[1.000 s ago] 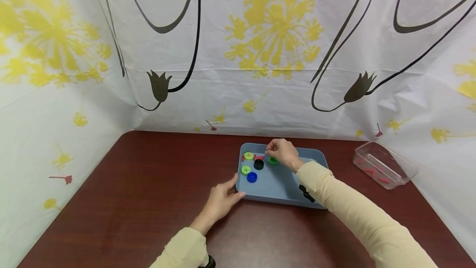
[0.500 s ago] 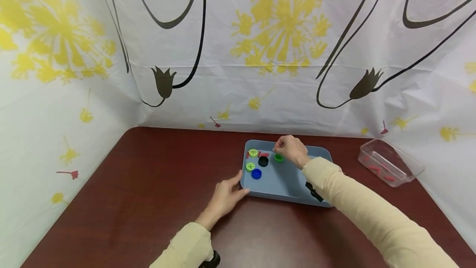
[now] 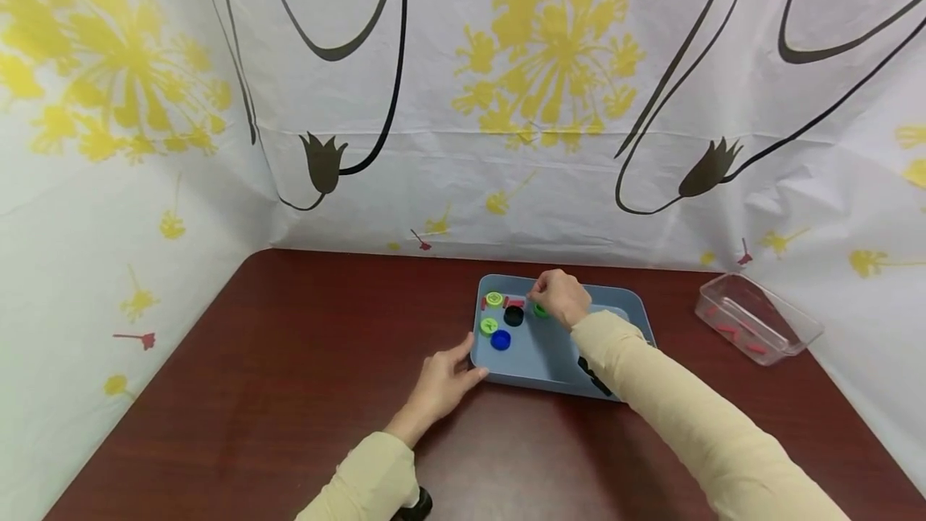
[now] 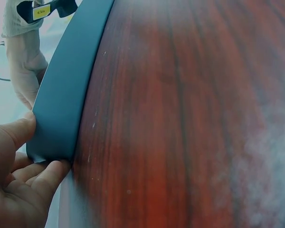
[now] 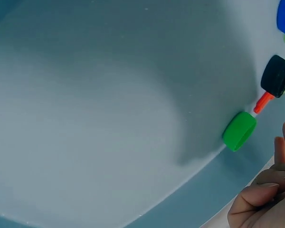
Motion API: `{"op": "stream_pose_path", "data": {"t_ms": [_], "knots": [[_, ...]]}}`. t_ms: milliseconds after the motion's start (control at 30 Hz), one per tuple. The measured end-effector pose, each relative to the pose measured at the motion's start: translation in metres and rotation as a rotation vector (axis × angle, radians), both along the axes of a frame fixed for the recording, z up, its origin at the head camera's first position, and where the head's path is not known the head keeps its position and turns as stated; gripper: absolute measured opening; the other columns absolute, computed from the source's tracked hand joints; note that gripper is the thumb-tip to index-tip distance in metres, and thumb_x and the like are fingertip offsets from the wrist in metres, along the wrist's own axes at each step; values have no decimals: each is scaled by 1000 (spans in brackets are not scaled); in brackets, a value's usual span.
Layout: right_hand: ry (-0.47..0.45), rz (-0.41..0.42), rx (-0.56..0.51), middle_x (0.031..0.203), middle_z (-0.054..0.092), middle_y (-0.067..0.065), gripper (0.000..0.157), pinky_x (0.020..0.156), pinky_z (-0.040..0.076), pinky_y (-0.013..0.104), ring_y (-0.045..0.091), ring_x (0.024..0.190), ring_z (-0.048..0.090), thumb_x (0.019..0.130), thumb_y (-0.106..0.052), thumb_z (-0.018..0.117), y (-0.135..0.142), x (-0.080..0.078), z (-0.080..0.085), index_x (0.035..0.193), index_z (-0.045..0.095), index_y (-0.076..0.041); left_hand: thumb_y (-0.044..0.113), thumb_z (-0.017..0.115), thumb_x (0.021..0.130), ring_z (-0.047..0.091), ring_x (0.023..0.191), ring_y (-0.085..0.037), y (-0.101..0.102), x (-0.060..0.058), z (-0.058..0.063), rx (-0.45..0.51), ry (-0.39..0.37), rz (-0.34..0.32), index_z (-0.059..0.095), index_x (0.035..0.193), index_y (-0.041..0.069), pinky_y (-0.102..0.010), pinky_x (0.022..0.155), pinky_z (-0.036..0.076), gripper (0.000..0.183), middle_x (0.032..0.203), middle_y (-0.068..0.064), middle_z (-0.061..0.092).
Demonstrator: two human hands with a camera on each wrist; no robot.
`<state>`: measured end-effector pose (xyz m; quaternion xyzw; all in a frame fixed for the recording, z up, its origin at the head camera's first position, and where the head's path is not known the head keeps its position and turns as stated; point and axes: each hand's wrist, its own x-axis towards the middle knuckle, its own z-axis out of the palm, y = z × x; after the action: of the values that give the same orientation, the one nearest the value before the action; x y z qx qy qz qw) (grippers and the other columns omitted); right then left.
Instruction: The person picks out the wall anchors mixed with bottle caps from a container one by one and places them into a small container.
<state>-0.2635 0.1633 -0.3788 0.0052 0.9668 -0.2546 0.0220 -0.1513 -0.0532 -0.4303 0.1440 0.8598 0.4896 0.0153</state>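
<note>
Our left hand [image 3: 436, 386] grips tray [image 3: 531, 356] at near-left corner, likely to steady it. Right hand [image 3: 562, 296], far edge: fingers curled, can't tell whether holding.

The left arm [image 3: 367, 474] comes in from the bottom, its pale sleeve ending short of the bare wrist [image 3: 403, 424]. From there the left hand [image 3: 438, 384] reaches up and to the right, thumb and fingers parted at the tips, the fingers bent in a hold. The right arm [image 3: 673, 400] slants in from the lower right, sleeved almost to the hand. The right hand [image 3: 563, 297] is farther forward, bent at the wrist, its fingers [image 5: 263, 191] curled; whether they pinch anything is hidden.
</note>
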Motion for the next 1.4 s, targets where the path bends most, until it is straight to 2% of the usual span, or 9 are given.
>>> {"op": "stream_pose_path", "data": {"t_ms": [300, 500, 767, 833, 933, 1067, 1400], "knots": [[17, 12, 98, 73, 64, 2, 13, 58, 42, 34, 17, 62, 54, 85, -18, 66, -8, -3, -7, 73, 65, -12, 25, 65, 90, 57, 116, -26, -1, 1, 0, 16, -13, 1, 41, 140, 1, -38, 90, 51, 61, 139, -16, 47], [37, 22, 151, 77, 66, 4, 11, 58, 45, 35, 18, 64, 57, 83, -21, 69, -10, -5, -14, 79, 68, -11, 24, 65, 90, 57, 115, -26, -2, 1, 1, 25, -14, 1, 42, 140, 0, -37, 89, 51, 60, 140, -16, 47], [0, 6, 212, 85, 70, 9, 25, 62, 50, 39, 21, 69, 61, 83, -31, 70, -15, -4, -15, 89, 70, -7, 24, 65, 90, 58, 114, -27, -3, 0, 1, 26, 0, -6, 42, 139, -1, -38, 89, 51, 60, 138, -17, 47], [-10, 7, 225, 80, 70, 9, 31, 58, 50, 37, 20, 65, 61, 83, -36, 70, -18, -2, -15, 90, 72, -6, 24, 65, 89, 58, 114, -27, -3, 0, 1, 23, 4, -4, 42, 139, -1, -38, 89, 51, 60, 138, -17, 48], [-8, -2, 248, 67, 67, 8, 40, 50, 45, 34, 18, 57, 59, 81, -45, 70, -22, 1, -16, 80, 73, -5, 24, 66, 89, 58, 114, -27, -3, 0, 1, 24, 3, 0, 43, 139, 0, -38, 89, 51, 60, 138, -17, 48], [16, -28, 290, 57, 59, 8, 47, 46, 42, 33, 19, 51, 54, 80, -49, 70, -27, 5, -15, 68, 61, -5, 23, 66, 89, 59, 114, -26, -2, 0, 3, 29, 0, 1, 43, 139, 1, -38, 89, 51, 59, 138, -16, 48], [-22, -60, 326, 58, 56, 9, 55, 49, 44, 35, 21, 53, 54, 81, -56, 65, -33, 7, -21, 80, 58, -2, 22, 66, 89, 59, 112, -28, -4, 2, 2, 50, -5, 1, 44, 138, 0, -39, 88, 52, 58, 138, -17, 48]]}}
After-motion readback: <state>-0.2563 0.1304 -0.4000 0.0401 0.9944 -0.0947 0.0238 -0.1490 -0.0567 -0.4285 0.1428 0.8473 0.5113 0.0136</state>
